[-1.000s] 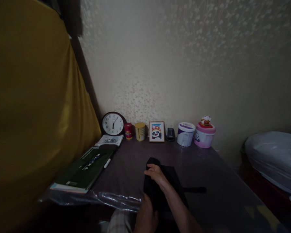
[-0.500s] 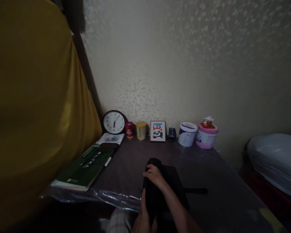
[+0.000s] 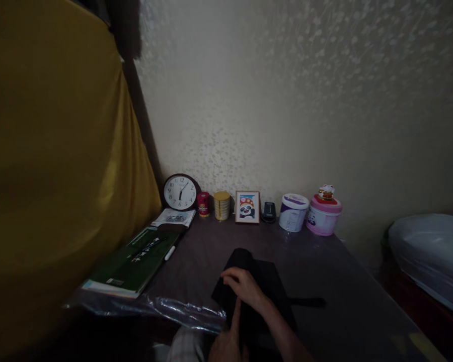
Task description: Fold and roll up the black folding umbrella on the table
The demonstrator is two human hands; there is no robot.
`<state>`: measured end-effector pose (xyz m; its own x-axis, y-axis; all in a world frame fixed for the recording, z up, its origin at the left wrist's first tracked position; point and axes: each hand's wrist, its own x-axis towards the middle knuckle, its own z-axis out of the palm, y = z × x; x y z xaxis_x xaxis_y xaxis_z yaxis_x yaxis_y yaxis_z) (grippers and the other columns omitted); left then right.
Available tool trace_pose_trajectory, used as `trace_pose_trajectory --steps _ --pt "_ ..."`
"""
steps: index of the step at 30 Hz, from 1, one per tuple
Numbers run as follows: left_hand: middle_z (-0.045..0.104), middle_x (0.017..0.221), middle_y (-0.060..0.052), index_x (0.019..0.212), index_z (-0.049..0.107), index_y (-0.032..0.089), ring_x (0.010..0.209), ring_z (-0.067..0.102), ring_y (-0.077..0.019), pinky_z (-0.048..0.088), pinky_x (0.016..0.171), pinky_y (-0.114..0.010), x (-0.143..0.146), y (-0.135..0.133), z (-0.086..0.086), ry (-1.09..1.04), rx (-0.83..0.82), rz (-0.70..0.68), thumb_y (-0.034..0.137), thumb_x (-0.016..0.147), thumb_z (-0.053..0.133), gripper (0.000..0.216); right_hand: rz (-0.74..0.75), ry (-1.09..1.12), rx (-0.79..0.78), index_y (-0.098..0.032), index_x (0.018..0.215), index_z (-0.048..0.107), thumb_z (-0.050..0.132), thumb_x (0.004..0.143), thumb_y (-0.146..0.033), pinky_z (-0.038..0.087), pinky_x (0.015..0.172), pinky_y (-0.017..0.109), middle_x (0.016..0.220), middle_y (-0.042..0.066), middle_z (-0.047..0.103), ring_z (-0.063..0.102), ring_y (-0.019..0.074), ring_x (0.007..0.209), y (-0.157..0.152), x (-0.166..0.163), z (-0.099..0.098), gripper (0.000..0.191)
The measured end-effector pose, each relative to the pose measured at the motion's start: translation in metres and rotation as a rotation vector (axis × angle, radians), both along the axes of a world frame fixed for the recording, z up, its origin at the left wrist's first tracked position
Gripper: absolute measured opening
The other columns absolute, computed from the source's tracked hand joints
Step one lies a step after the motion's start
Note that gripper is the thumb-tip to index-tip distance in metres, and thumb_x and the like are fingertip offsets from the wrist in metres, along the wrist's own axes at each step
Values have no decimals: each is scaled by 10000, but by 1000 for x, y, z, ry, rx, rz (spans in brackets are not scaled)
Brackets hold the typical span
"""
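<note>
A black folded cloth (image 3: 266, 281) lies on the dark table (image 3: 335, 281) in front of me. My right hand (image 3: 243, 287) rests on its left part, fingers curled over the fabric and gripping it. My left hand (image 3: 228, 337) sits low at the frame's bottom edge, partly cut off. Its fingers stretch forward flat along the cloth, just below the right hand. A thin black strap (image 3: 309, 302) sticks out from the cloth to the right.
Along the wall stand a clock (image 3: 180, 192), a red tin (image 3: 203, 204), a gold tin (image 3: 222, 204), a framed panda picture (image 3: 247, 206), a white tub (image 3: 293, 212) and a pink tub (image 3: 323, 216). Green books (image 3: 136, 261) lie left, by a yellow curtain (image 3: 53, 176). Clear plastic covers the table's front edge (image 3: 173, 307).
My right hand has slid a little nearer and to the left on the cloth. My left hand has gone from a closed grip to fingers stretched out along the fabric. The view shifted slightly.
</note>
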<state>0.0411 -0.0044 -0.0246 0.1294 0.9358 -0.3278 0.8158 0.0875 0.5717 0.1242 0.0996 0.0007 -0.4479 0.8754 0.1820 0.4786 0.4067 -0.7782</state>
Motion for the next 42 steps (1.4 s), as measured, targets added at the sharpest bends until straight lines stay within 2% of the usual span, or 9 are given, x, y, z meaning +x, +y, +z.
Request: trace_pose_trajectory --steps 6,11,16,21,24,34,38,40,42 --pt "603 1125 -101 1384 -24 236 808 649 -178 431 637 -237 4 1 -14 90 15 68 102 723 403 798 7 -35 265 -245 942 653 421 865 -267 378 932 343 995 43 648 509 194 1061 -15 28 -10 245" --pt "614 1105 -133 1379 -56 185 854 643 -209 436 672 -264 4 1 -16 97 -31 94 119 739 404 790 3 -113 319 -235 1046 615 401 878 -285 272 1027 417 1137 46 605 443 194 1166 23 34 -25 277" --pt "606 1126 -119 1375 -67 206 892 634 -214 438 692 -271 4 0 -14 91 -43 119 144 742 433 810 -37 -191 306 -228 1035 620 356 893 -274 254 1030 426 1148 26 608 419 181 1196 68 32 -37 303" --pt "623 1092 -131 1373 -80 144 891 631 -214 439 715 -279 3 0 -17 77 -10 95 138 737 430 816 -140 -229 301 -210 1083 595 370 883 -259 228 1043 431 1212 58 568 413 185 1209 82 28 -35 305" --pt "572 1176 -141 1376 -68 141 895 628 -213 440 714 -273 3 -2 -18 78 9 90 132 729 427 814 -148 -232 355 -188 1157 546 394 877 -270 164 1067 435 1291 87 492 354 187 1252 67 24 -30 329" --pt "520 1244 -153 1385 4 56 1026 570 -207 409 826 -261 2 -12 -13 36 90 114 152 786 361 704 134 -161 270 -255 987 648 326 908 -284 220 1059 387 972 17 685 500 149 1118 -16 16 -14 333" --pt "504 1260 -155 1382 36 35 1089 533 -192 379 875 -239 1 -13 -15 16 131 91 149 786 361 688 192 -92 198 -261 969 656 317 908 -274 209 1063 381 990 13 679 527 152 1083 -53 15 -4 345" --pt "504 1257 -158 1378 80 32 1113 516 -189 366 891 -232 0 -14 -15 5 143 70 177 802 354 654 206 4 132 -274 967 653 315 909 -280 268 1036 352 1004 -3 672 555 144 1036 -67 19 -1 343" --pt "550 1203 -153 1380 60 39 1092 531 -180 371 875 -224 0 -15 -14 9 130 76 187 816 343 649 97 127 76 -273 982 642 341 898 -309 367 961 312 1018 -2 662 573 147 996 -72 31 -2 315"
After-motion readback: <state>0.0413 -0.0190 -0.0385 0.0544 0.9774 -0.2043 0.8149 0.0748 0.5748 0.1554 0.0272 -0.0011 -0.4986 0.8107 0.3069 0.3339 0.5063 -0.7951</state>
